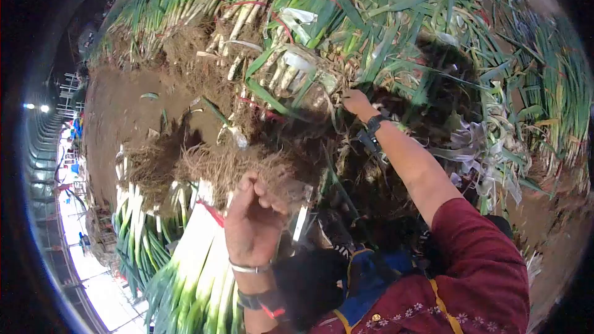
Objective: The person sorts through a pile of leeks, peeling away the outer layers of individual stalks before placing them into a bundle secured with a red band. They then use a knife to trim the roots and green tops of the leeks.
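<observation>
Sorting, I judge: my left hand (250, 226) grips a bundle (198, 260) by its roots (247, 164); right hand (357, 102) touches the pile (371, 18), grip hidden; next needs a firm pull.

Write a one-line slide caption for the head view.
Left hand closed at the rooty end of a red-banded bundle of white-stalked green onions; right hand touching the heaped green onion pile.
</observation>
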Available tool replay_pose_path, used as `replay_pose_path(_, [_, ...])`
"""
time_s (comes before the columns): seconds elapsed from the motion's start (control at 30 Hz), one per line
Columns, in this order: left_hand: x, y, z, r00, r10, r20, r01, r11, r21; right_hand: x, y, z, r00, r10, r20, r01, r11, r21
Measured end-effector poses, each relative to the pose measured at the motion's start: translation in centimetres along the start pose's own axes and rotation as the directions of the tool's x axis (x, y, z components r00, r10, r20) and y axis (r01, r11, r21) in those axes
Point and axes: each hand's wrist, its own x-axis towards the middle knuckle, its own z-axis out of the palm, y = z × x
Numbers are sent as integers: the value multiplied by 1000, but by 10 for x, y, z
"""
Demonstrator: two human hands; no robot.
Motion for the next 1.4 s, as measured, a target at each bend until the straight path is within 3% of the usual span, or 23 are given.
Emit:
replay_pose_path(0.03, [3,0,0,1000,-15,11,15,1000,12,0,-27,-5,988,148,-42,-150,988,-39])
replay_pose_path(0.17, [14,2,10,997,-56,-48,55,998,-24,37,-44,-26,970,35,-242,-84,977,-197])
replay_pose_path(0.3, [26,5,13,996,-49,-71,47,999,-25,84,-35,-36,975,-119,-187,55,947,-316])
replay_pose_path(0.4, [32,6,11,995,-51,-80,47,998,-51,106,-28,-30,997,40,-66,-57,957,-286])
replay_pose_path(0.57, [37,4,8,995,-75,-71,72,997,-36,120,-40,-22,992,-38,-117,-11,921,-390])
replay_pose_path(0.67, [34,7,17,996,-86,29,85,996,21,125,-73,-45,986,151,-68,-165,937,-309])
replay_pose_path(0.7, [32,7,19,996,-81,22,80,997,19,133,-64,-44,989,131,-71,-148,923,-355])
replay_pose_path(0.93, [17,1,24,997,-71,-39,72,997,22,131,-50,-49,962,252,109,-223,948,-225])
replay_pose_path(1.13, [3,-2,32,997,-81,-14,81,996,32,124,-35,-25,968,252,-16,-252,964,-87])
replay_pose_path(1.33, [-15,-2,39,996,-81,42,78,994,71,52,-42,-45,964,187,-187,-173,981,90])
replay_pose_path(1.4, [-22,-4,40,997,-71,37,67,992,103,9,-16,-67,943,253,-217,-176,931,319])
